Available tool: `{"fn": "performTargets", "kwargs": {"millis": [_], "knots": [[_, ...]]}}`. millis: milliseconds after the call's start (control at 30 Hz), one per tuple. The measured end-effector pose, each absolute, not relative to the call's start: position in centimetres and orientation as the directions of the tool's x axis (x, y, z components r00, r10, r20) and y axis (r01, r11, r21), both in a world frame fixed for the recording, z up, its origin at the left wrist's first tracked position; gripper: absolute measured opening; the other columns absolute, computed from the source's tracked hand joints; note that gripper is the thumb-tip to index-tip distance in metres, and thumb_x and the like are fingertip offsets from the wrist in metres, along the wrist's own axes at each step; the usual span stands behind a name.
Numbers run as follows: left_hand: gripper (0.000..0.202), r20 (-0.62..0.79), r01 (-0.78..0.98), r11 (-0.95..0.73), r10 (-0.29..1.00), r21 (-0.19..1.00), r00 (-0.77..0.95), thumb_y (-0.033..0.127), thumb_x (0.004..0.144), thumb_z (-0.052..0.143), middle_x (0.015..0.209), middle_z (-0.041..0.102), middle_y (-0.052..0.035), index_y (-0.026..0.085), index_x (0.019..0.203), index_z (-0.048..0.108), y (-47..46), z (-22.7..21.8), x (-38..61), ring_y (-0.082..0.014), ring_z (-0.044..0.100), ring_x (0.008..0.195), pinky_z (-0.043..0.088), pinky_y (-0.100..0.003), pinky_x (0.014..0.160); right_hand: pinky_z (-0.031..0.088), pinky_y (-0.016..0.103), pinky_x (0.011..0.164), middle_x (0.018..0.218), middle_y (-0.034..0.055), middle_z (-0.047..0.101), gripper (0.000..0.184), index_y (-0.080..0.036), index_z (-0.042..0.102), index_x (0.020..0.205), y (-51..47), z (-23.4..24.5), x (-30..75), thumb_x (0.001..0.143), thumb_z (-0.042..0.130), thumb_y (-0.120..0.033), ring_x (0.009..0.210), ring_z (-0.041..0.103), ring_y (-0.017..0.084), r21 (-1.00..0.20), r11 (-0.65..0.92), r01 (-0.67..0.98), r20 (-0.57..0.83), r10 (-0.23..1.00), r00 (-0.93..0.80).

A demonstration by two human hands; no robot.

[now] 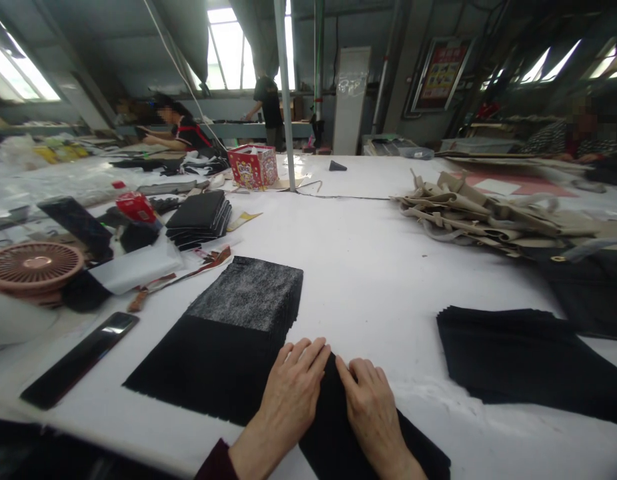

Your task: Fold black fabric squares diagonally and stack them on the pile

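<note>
A black fabric piece (328,427) lies on the white table in front of me, slightly turned, its lower part cut off by the picture's edge. My left hand (295,383) rests on its upper left side, fingers stretched out and close together. Across its upper right edge lies my right hand (371,400), index finger extended and the others lightly bent. Both hands press from above; what is under the palms is hidden. Just left of my left hand is a stack of black fabric pieces (203,360), with a speckled grey patch (248,293) on its far half.
Another black fabric stack (513,353) lies at right, below a heap of beige pieces (483,213). Leftward are a phone (81,360), a pink fan (35,263), folded black pieces (201,217) and a red box (253,167). A pole (287,100) rises behind. Other people sit or stand farther off.
</note>
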State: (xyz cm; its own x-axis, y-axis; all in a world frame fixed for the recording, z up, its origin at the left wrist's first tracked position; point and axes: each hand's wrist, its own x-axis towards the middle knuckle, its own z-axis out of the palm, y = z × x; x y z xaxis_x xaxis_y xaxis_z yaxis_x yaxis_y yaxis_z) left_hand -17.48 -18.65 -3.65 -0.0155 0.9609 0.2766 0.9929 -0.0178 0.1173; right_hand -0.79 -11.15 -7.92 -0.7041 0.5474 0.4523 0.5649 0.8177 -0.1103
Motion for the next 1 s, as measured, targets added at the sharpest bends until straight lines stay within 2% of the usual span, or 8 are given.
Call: {"fn": "performTargets", "kwargs": {"millis": [133, 233, 300, 533, 700, 867, 1000], "knots": [[0.043, 0.206, 0.990, -0.138, 0.970, 0.027, 0.130, 0.019, 0.094, 0.047, 0.139, 0.054, -0.0020, 0.023, 0.136, 0.049, -17.5, -4.7, -17.7, -0.0235, 0.039, 0.135, 0.025, -0.043, 0.113, 0.037, 0.033, 0.072, 0.087, 0.0060, 0.054, 0.040, -0.016, 0.056, 0.126, -10.7, -7.8, -1.1, 0.091, 0.041, -0.005, 0.079, 0.048, 0.020, -0.138, 0.804, 0.578, 0.441, 0.573, -0.691], [0.044, 0.162, 0.967, -0.247, 0.954, -0.062, 0.254, 0.022, 0.093, 0.047, 0.139, 0.054, -0.0040, 0.018, 0.138, 0.048, -15.6, -4.3, -18.9, -0.0250, 0.029, 0.142, 0.011, -0.045, 0.119, 0.035, 0.032, 0.071, 0.088, 0.0053, 0.055, 0.035, -0.017, 0.057, 0.124, -10.0, -7.5, -1.8, 0.093, 0.045, -0.008, 0.080, 0.049, 0.019, -0.173, 0.769, 0.616, 0.412, 0.624, -0.664], [0.045, 0.128, 0.947, -0.304, 0.940, -0.108, 0.316, 0.022, 0.092, 0.048, 0.138, 0.054, -0.0054, 0.017, 0.136, 0.049, -14.5, -3.7, -19.6, -0.0256, 0.027, 0.143, 0.007, -0.046, 0.120, 0.035, 0.031, 0.071, 0.087, 0.0048, 0.055, 0.032, -0.018, 0.059, 0.121, -9.5, -7.2, -2.2, 0.093, 0.048, -0.010, 0.081, 0.050, 0.019, -0.194, 0.743, 0.640, 0.405, 0.655, -0.638], [0.055, 0.102, 0.948, -0.298, 0.946, -0.109, 0.308, 0.017, 0.088, 0.048, 0.140, 0.053, -0.0056, 0.017, 0.142, 0.041, -14.1, -3.0, -19.7, -0.0238, 0.032, 0.141, 0.007, -0.045, 0.120, 0.035, 0.028, 0.072, 0.084, 0.0033, 0.053, 0.027, -0.019, 0.062, 0.114, -9.0, -7.2, -1.9, 0.093, 0.047, -0.010, 0.080, 0.050, 0.017, -0.271, 0.734, 0.623, 0.460, 0.667, -0.586], [0.051, 0.098, 0.945, -0.304, 0.944, -0.120, 0.316, 0.017, 0.088, 0.050, 0.138, 0.054, -0.0044, 0.021, 0.139, 0.045, -14.2, -3.0, -19.4, -0.0246, 0.034, 0.139, 0.010, -0.046, 0.119, 0.035, 0.028, 0.074, 0.083, 0.0033, 0.052, 0.027, -0.019, 0.064, 0.109, -9.1, -7.5, -1.0, 0.094, 0.044, -0.009, 0.081, 0.047, 0.017, -0.310, 0.729, 0.610, 0.462, 0.676, -0.574], [0.052, 0.109, 0.929, -0.332, 0.930, -0.166, 0.352, 0.013, 0.087, 0.048, 0.139, 0.051, -0.0066, 0.020, 0.138, 0.046, -14.0, -2.8, -19.1, -0.0238, 0.031, 0.140, 0.011, -0.046, 0.120, 0.034, 0.028, 0.075, 0.085, 0.0037, 0.052, 0.026, -0.019, 0.064, 0.107, -9.5, -7.6, -0.4, 0.094, 0.044, -0.008, 0.082, 0.045, 0.017, -0.307, 0.735, 0.605, 0.483, 0.668, -0.566], [0.059, 0.079, 0.930, -0.334, 0.934, -0.152, 0.348, 0.010, 0.084, 0.047, 0.134, 0.055, -0.0077, 0.017, 0.142, 0.041, -13.9, -2.9, -18.8, -0.0223, 0.036, 0.137, 0.011, -0.044, 0.120, 0.034, 0.028, 0.075, 0.086, 0.0035, 0.052, 0.025, -0.019, 0.064, 0.105, -9.8, -7.3, 0.0, 0.093, 0.045, -0.007, 0.080, 0.044, 0.017, -0.298, 0.720, 0.627, 0.466, 0.683, -0.563]]}}
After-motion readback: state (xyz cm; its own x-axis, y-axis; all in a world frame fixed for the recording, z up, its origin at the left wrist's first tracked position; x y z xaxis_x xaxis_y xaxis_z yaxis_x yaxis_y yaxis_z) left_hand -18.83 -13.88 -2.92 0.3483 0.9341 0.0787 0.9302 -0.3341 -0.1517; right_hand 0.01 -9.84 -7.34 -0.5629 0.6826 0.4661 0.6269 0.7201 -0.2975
